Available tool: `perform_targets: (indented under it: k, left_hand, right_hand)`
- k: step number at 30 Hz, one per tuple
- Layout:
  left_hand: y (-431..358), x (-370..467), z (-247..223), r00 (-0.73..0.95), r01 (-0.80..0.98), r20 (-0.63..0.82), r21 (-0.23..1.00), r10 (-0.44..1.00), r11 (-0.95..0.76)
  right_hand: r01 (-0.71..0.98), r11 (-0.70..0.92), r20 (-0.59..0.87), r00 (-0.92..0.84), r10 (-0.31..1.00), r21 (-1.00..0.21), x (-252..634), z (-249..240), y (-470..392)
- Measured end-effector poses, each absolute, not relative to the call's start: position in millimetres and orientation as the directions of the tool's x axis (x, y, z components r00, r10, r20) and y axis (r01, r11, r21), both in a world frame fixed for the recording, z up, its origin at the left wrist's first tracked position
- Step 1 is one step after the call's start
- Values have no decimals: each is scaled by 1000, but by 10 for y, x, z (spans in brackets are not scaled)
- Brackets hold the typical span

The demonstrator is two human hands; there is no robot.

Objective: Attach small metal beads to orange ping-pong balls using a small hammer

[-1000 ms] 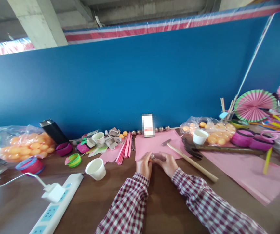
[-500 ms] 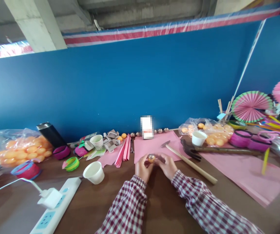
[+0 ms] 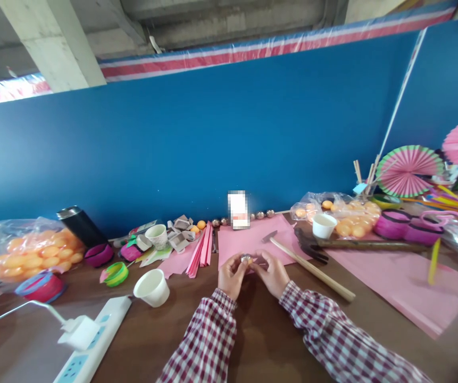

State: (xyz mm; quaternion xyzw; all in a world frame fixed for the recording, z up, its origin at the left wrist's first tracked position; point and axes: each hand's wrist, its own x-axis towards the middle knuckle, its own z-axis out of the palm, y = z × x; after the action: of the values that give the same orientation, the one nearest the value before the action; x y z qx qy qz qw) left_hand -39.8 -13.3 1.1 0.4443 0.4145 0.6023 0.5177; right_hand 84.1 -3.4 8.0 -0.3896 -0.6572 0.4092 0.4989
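My left hand [image 3: 229,277] grips a small shiny ball [image 3: 246,257] with thumb and fingers, low over the near edge of a pink sheet of paper [image 3: 252,239]. The ball looks silvery on top with an orange tint lower down. From the other side my right hand [image 3: 273,275] pinches at the same ball, its fingertips meeting it. Part of the ball is covered by the fingers. To the right of my hands lies a hammer [image 3: 312,268] with a pale wooden handle. Behind the paper, several similar silvery balls [image 3: 269,213] are lined up along the blue panel.
At left are a power strip [image 3: 93,340], a white cup [image 3: 151,288], a bag of orange balls [image 3: 39,255] and a black bottle [image 3: 80,226]. Folded pink strips [image 3: 200,250] lie left of the paper. A second hammer [image 3: 372,244] and another white cup [image 3: 324,226] are at right.
The ball has turned or shifted slightly between my fingers, so less of its orange side shows. Both hands stay nearly in place. The view has moved a little.
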Motion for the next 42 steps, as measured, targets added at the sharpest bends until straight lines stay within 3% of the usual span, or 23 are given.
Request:
perform_targets:
  k: [3, 6, 10, 14, 18, 29, 36, 42]
  left_hand:
    - [-130, -404, 15, -77, -338, 29, 940, 997, -54]
    - [-139, -421, 17, -110, -378, -14, 925, 994, -29]
    - [-138, -467, 3, -142, -320, 53, 942, 988, -97]
    - [-133, -526, 7, -205, -82, 210, 970, 956, -230]
    - [-137, -559, 32, -261, 58, 280, 960, 924, -275]
    - [-95, -606, 42, -304, 113, 258, 966, 917, -234]
    - [-15, -644, -17, -305, 135, 183, 980, 935, -147]
    - [-45, -634, 46, -307, 171, 167, 978, 937, -118]
  right_hand:
    - [259, 438, 400, -186, 897, -861, 924, 108, 6]
    - [577, 495, 529, -125, 840, -650, 1126, 185, 53]
    - [875, 361, 554, -136, 821, -322, 1388, 270, 72]
    - [961, 216, 466, -112, 877, -174, 1462, 219, 86]
    - [985, 122, 463, -51, 885, -126, 1485, 98, 158]
    - [985, 103, 493, -23, 870, -136, 1488, 191, 166]
    - [933, 351, 576, -242, 781, -84, 1279, 352, 2]
    - [896, 441, 601, -326, 729, -49, 1172, 367, -143]
